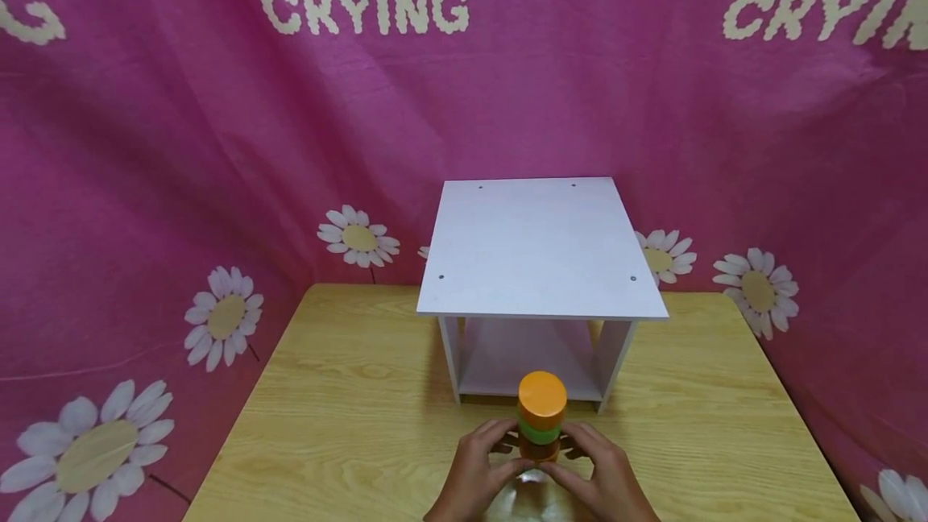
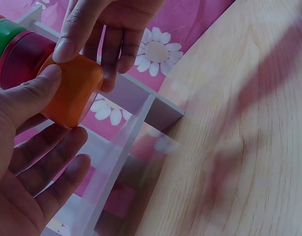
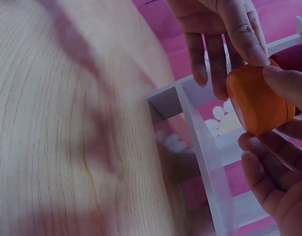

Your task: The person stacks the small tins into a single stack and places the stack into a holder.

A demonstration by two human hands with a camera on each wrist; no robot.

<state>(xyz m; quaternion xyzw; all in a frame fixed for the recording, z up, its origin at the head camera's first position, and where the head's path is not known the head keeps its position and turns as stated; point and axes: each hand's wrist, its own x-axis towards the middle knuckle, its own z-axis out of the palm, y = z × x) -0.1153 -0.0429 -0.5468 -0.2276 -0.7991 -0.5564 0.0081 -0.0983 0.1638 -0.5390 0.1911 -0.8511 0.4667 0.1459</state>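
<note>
A stack of small rounded containers or lids stands between the hands, with an orange top (image 1: 542,395), a green band (image 1: 540,433), a dark red part (image 2: 27,55) and an orange bottom piece (image 2: 74,89). My left hand (image 1: 474,461) grips its lower part from the left, with the thumb on the orange bottom piece. From the other side my right hand (image 1: 605,470) pinches the same piece, thumb near the left thumb. The orange bottom is held up off the table. Whether the parts are joined or merely stacked, I cannot tell.
Just beyond the hands a white open-fronted shelf unit (image 1: 540,248) stands on the wooden table (image 1: 348,409). A pink cloth (image 1: 544,87) with daisies and lettering hangs behind and at both sides. Something shiny and transparent (image 1: 532,498) shows below the hands.
</note>
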